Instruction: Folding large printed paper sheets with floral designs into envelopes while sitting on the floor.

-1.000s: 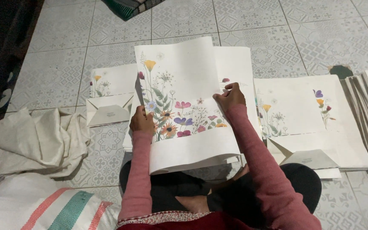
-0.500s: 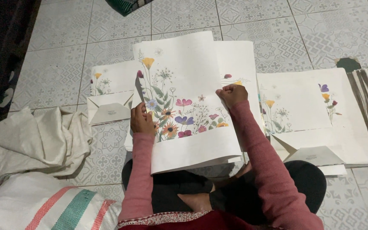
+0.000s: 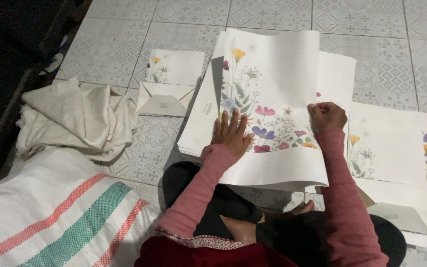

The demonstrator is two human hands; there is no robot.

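**Hands on a flowered sheet, floor level**

Grey patterned floor tiles [image 3: 124, 44] filled the room's visible ground, dim at the left edge where a dark wall or piece of furniture ran. A person sat cross-legged on them, pink sleeves reaching forward over a stack [image 3: 198, 133] of large white paper sheets.

On top lay the flowered sheet [image 3: 277, 99], its near edge over the person's knees, its far edge curling up slightly. The left hand [image 3: 232, 133] lay flat on the sheet's lower left, fingers spread and released, pressing rather than gripping. The right hand [image 3: 327, 116] was clenched at the sheet's right edge, apparently pinching that edge, though the fingertips were hidden.

Compared with half a second before, the left hand had opened out: then it was curled at the sheet's left edge, and now the palm lay on the printed flowers. The right hand stayed at the right edge. The camera had swung left, so the sack and cloth filled more of the view.

A folded paper bag [image 3: 169, 84] with the same flower print lay beyond the stack to the left. More printed sheets [image 3: 401, 148] lay to the right. A crumpled cream cloth [image 3: 70, 118] sat beside a white woven sack [image 3: 50, 212] with pink and green stripes.
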